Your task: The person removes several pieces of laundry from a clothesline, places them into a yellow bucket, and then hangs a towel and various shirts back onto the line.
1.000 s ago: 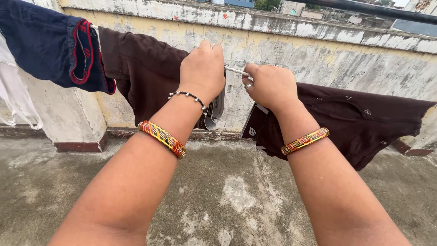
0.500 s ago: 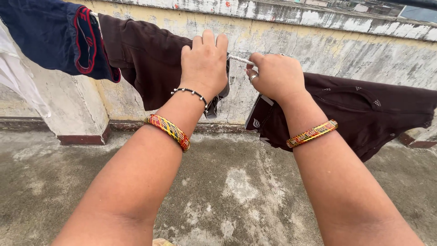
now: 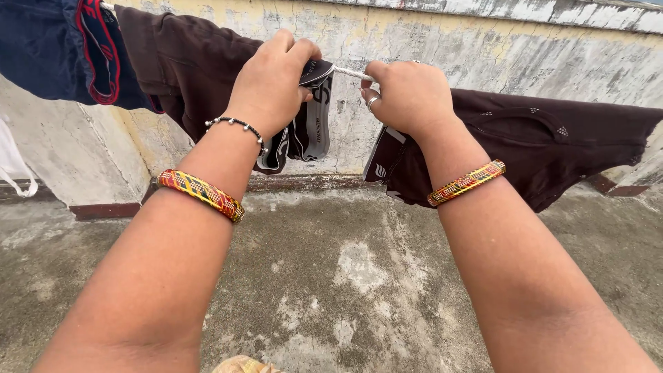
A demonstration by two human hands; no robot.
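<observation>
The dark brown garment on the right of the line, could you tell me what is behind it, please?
Behind the dark brown garment stands the stained parapet wall. The wall's lower part and base there are covered by the cloth.

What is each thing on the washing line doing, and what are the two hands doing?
Left hand: closed on the grey waistband, at the line.
Right hand: closed around the white clothesline.
Grey waistband: hanging down, folded over the line.
Left brown garment: draped over the line.
Right brown garment: draped, sagging lower.
Navy garment: hanging at far left.
</observation>
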